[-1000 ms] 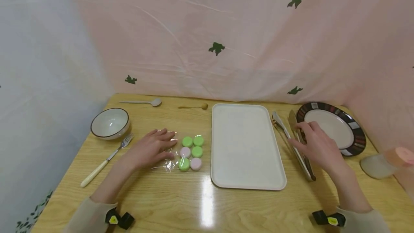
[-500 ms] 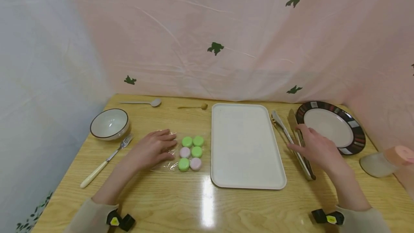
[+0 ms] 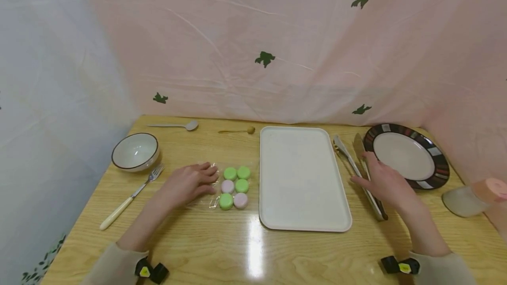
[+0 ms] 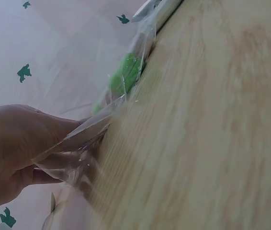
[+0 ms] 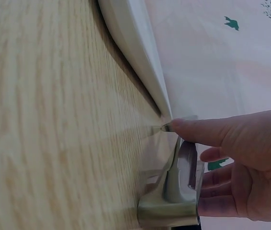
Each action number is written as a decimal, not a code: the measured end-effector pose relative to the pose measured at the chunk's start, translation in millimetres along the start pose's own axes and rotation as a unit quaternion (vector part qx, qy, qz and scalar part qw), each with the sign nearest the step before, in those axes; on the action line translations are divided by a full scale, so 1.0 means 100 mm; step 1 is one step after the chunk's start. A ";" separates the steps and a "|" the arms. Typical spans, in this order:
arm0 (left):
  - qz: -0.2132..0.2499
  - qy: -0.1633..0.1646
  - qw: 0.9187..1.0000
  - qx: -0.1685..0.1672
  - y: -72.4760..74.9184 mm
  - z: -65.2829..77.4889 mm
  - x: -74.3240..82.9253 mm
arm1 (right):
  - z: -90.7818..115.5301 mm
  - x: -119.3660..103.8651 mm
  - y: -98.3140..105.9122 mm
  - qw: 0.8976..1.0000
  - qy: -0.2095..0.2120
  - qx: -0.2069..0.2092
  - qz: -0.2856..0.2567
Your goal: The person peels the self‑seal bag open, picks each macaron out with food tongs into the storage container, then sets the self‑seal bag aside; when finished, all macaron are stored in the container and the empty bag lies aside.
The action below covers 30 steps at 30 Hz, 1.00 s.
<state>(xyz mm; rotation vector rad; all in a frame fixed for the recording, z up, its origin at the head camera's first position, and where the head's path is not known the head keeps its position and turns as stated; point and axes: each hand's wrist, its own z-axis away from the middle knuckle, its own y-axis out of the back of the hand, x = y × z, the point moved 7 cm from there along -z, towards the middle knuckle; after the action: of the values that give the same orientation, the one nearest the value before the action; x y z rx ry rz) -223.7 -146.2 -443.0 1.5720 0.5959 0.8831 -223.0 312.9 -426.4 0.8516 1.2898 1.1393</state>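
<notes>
Both loosely spread: my left hand (image 3: pixel 185 184) should press the bag (image 3: pixel 214 200) lightly, I judge; my right hand (image 3: pixel 389 185), straddle the tongs (image 3: pixel 350 162) centrally.

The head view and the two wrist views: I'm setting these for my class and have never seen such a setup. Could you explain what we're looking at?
There is no machine here, just a person's bare hands. The head camera looks forward and down over the table; each wrist camera looks along one hand, so the table appears tipped.

The left hand rests on a clear wrapper with six green and pale pink rounds. The right hand is over metal tongs; whether its fingers grip them is unclear. Nothing is lifted.

Between the hands lies a white tray. Around them are a bowl, fork, two spoons, a dark-rimmed plate and a peach-topped container.
</notes>
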 end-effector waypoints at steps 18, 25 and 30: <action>0.007 -0.008 0.995 0.096 0.03 -0.05 0.07 | 0.00 0.03 -0.02 1.000 -0.008 -0.014 -0.012; 0.032 0.014 0.994 0.100 0.03 -0.06 0.06 | -0.01 0.03 -0.01 1.000 -0.010 -0.012 -0.012; 0.018 0.002 0.995 0.093 0.00 -0.06 0.06 | -0.01 0.02 -0.01 1.000 -0.007 -0.009 -0.012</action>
<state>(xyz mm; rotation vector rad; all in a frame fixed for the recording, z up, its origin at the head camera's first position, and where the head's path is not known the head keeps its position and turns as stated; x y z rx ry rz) -225.0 -137.6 -441.7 1.7540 0.6698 0.8787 -224.1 314.5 -428.5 0.8279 1.2735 1.1214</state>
